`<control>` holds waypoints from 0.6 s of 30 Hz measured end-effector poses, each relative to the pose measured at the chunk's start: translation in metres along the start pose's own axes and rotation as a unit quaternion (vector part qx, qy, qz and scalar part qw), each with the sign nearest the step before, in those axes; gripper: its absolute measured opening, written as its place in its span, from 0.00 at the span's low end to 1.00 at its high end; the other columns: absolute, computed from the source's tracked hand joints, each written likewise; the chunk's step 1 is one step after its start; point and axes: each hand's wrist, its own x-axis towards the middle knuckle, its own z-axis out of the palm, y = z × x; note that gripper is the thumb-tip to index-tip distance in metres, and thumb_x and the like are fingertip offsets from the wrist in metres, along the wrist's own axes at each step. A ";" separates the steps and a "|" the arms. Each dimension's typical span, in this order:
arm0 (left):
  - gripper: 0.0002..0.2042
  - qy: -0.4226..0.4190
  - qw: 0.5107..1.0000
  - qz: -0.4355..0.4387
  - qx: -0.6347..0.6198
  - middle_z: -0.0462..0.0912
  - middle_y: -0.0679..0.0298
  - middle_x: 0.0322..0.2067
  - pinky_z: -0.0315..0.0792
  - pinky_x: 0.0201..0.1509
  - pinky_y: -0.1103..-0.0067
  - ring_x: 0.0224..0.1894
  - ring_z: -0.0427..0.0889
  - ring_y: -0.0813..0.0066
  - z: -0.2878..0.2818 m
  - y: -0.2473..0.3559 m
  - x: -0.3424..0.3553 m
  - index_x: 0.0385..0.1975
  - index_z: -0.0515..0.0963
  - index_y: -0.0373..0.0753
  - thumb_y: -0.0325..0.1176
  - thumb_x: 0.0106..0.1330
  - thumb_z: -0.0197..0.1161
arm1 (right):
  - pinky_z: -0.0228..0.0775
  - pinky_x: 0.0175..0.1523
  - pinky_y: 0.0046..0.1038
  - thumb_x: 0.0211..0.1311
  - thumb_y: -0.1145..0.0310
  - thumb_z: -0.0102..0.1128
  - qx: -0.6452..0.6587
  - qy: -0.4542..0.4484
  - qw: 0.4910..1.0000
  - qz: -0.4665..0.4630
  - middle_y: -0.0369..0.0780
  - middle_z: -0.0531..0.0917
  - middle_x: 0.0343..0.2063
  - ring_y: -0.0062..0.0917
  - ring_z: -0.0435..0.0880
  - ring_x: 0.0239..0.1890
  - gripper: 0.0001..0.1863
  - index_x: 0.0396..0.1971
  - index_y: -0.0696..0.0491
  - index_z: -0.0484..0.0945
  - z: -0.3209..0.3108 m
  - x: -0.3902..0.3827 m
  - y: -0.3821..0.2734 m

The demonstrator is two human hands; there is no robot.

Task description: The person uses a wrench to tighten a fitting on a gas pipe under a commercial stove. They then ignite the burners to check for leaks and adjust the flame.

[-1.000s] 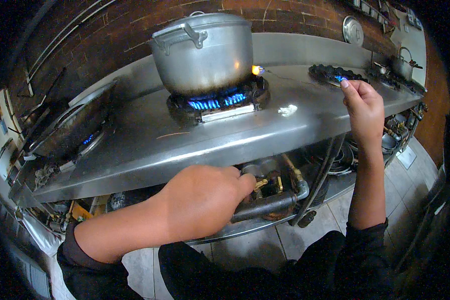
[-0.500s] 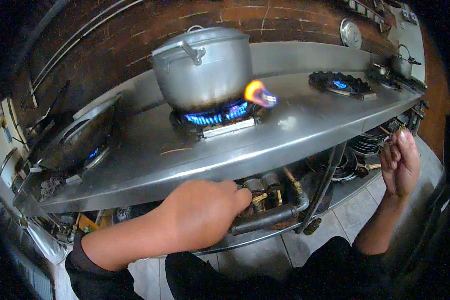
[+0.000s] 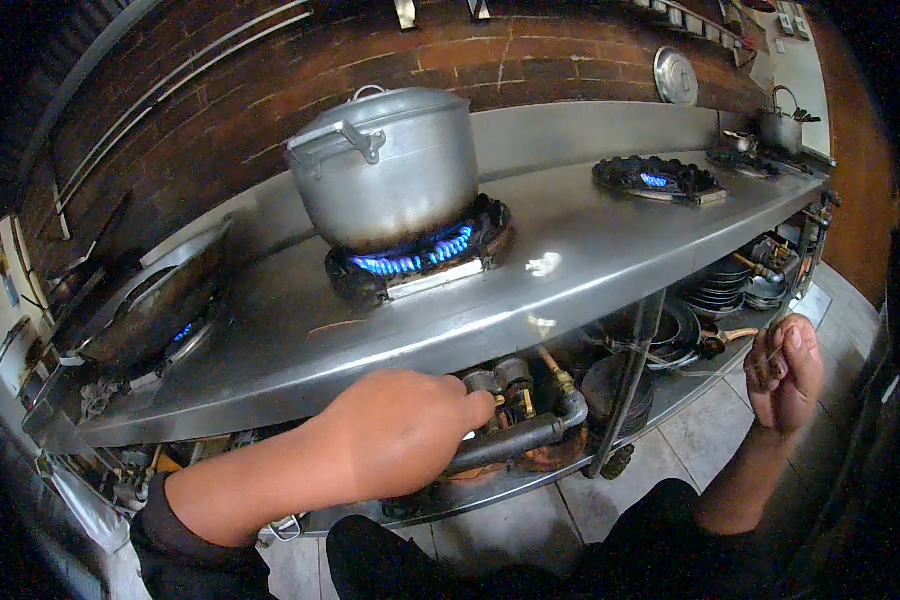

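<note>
The steel worktop (image 3: 560,222) is stretched from left to right. A large lidded metal pot (image 3: 390,180), left of centre, is carried by a black burner (image 3: 420,262), where blue flames are seen. Farther right, a smaller blue flame is shown on a second burner (image 3: 660,180). Under the worktop's near edge, a dark pipe (image 3: 505,443) is set to the right of the left grip (image 3: 400,430). By that grip, held palm down, thumb and forefinger are bent together; whether anything is pinched cannot be told, the inner fingers being hidden. The right grip (image 3: 785,370) is held well to the right, fingers curled in against the thumb; its contents cannot be made out. Brass valve handles (image 3: 527,404) are placed just right of the left fingertips, above the pipe. A small white scrap (image 3: 543,264) is left on the worktop, right of the pot.
</note>
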 end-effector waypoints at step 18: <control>0.11 0.000 0.999 -0.030 -0.014 0.76 0.56 0.23 0.72 0.30 0.63 0.28 0.78 0.53 -0.008 -0.003 -0.008 0.29 0.71 0.40 0.41 0.59 0.57 | 0.54 0.17 0.15 0.68 0.67 0.43 0.060 0.144 0.986 -0.064 0.31 0.64 0.16 0.12 0.61 0.14 0.09 0.34 0.57 0.68 0.013 0.008 0.059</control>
